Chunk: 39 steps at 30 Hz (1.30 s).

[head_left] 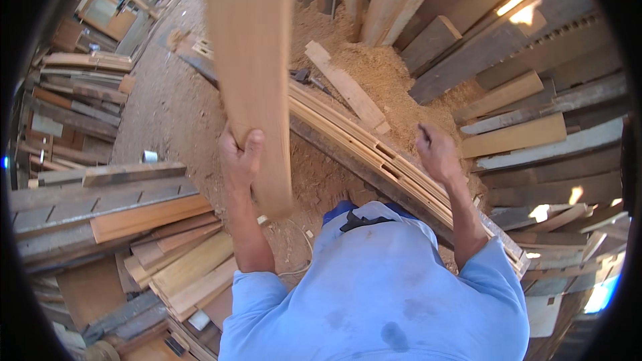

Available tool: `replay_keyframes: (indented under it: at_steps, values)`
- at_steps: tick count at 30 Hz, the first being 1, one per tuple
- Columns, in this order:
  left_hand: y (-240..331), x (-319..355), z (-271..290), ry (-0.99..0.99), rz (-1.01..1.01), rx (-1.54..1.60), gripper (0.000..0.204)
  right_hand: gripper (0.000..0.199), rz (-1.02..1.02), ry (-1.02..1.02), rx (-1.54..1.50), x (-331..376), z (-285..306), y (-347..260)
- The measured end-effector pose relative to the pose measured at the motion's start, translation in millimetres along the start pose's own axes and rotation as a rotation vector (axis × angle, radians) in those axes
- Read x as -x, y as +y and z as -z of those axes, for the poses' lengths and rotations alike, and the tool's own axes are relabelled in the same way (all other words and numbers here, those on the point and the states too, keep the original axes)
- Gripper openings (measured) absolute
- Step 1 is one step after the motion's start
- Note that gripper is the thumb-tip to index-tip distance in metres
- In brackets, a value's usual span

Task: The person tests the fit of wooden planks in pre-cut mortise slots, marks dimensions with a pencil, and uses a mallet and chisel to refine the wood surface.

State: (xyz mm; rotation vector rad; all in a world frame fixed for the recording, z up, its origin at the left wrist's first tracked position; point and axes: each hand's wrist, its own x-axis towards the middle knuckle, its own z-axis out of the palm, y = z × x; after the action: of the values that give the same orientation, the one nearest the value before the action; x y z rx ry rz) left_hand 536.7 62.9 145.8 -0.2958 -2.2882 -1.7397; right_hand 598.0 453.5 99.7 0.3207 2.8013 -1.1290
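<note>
Stacked timber (147, 217) fills the workshop's left side, beside a dusty floor (157, 93). Next comes the left hand (239, 160), closed firmly on a long, broad board (257, 80) near its lower end, thumb across the face and fingers behind; the board is raised, its far end running past the upper edge of view. Slotted wooden strips (351, 140) slant across the middle, with a pale offcut (344, 85) on sawdust (391, 77) beyond. Just beside the strips, the right hand (439, 154) is curled nearly closed on a small dark object (422, 132), too small to identify. Planks (515, 137) crowd the far right.
</note>
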Motion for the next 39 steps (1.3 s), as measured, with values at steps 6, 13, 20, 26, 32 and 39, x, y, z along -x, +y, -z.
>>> replay_keyframes:
  at_steps: [6, 13, 20, 26, 32, 39]
  values:
    - [-10.9, 64.2, -1.8, -0.172, 0.377, -0.318, 0.045, 0.039, 0.412, 0.279, -0.143, -45.8, 31.1, -47.3]
    - [-69.2, 158.9, -7.5, -0.152, 0.572, -0.233, 0.057, 0.051, 0.031, -0.301, -0.234, -51.1, -12.7, -42.7]
    - [-68.7, 207.1, -17.2, 0.049, 0.703, -0.082, 0.053, 0.053, 0.278, -0.602, 0.067, -27.5, -98.5, 9.2]
    - [-54.0, 174.2, -4.5, -0.120, 0.835, -0.111, 0.055, 0.052, 0.587, -0.339, 0.085, -4.0, -73.0, -86.9]
    - [-98.5, 117.6, -25.1, -0.585, 0.810, 0.115, 0.054, 0.049, 1.155, -0.316, 0.464, 22.1, -94.5, -107.5]
    - [-56.0, 47.7, -81.1, -1.153, 0.669, -0.354, 0.056, 0.042, 1.085, -0.272, 0.454, 21.0, -67.0, -84.8]
